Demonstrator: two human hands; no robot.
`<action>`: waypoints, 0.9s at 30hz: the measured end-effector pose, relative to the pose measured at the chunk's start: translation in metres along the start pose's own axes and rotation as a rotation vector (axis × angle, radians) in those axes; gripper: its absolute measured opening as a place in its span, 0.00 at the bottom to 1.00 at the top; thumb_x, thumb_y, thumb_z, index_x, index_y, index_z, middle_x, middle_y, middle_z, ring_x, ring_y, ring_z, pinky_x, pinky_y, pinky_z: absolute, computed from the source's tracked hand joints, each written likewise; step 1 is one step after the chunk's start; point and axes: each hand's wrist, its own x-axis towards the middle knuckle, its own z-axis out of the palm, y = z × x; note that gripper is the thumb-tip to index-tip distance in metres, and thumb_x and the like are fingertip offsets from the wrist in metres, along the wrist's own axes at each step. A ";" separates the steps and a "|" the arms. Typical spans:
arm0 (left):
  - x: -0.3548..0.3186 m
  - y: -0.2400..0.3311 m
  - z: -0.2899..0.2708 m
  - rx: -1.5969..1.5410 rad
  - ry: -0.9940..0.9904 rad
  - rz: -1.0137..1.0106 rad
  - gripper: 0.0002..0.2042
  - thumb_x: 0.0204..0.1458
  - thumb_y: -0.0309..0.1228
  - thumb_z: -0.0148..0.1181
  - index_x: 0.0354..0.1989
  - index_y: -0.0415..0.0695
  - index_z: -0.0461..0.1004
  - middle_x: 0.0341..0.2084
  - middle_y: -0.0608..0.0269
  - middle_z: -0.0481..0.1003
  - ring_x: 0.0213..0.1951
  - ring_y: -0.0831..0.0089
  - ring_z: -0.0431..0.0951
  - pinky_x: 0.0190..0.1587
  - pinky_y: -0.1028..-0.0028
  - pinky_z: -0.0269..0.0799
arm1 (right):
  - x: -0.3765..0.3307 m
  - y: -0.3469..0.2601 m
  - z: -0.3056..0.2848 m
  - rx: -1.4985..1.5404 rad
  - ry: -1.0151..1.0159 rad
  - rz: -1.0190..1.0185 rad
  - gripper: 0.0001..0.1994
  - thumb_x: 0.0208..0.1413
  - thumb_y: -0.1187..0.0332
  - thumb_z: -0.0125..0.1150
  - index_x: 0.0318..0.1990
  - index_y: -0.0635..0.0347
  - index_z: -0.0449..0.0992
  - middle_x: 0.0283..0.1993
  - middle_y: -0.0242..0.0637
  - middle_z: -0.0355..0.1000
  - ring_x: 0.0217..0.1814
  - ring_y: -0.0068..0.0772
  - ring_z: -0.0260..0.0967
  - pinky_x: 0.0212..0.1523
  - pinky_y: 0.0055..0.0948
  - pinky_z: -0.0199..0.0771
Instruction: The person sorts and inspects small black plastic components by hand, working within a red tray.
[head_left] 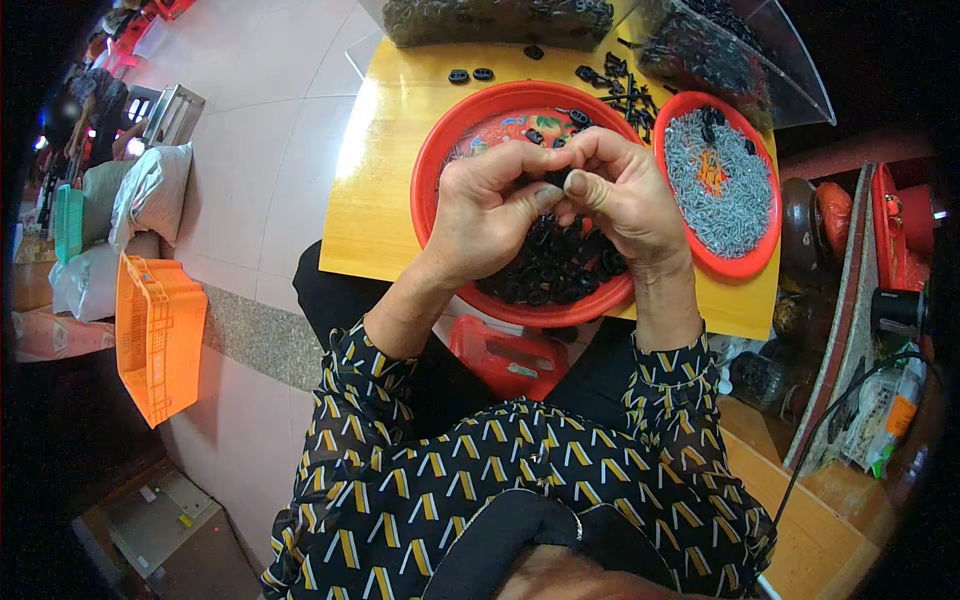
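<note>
The left hand (482,208) and right hand (628,200) met above a red basin (424,185) on the yellow surface (368,200), fingers closed in a pinch; what they gripped, I couldn't tell. Small black parts (540,268) lay heaped in the basin below them. Beside it, silver screws (722,205) filled a red plate (742,267).

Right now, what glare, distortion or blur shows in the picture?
Head view: white glare along the left edge of the yellow table; fisheye curve bows the clear bin at upper right; corners go black; left hand and right hand look fairly sharp.
</note>
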 end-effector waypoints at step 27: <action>0.002 -0.009 -0.012 -0.214 -0.005 -0.124 0.13 0.45 0.18 0.53 0.42 0.34 0.68 0.26 0.65 0.71 0.29 0.82 0.70 0.32 0.84 0.67 | -0.004 -0.003 0.010 0.028 0.145 0.118 0.09 0.49 0.67 0.56 0.32 0.64 0.70 0.25 0.31 0.69 0.22 0.17 0.67 0.21 0.14 0.70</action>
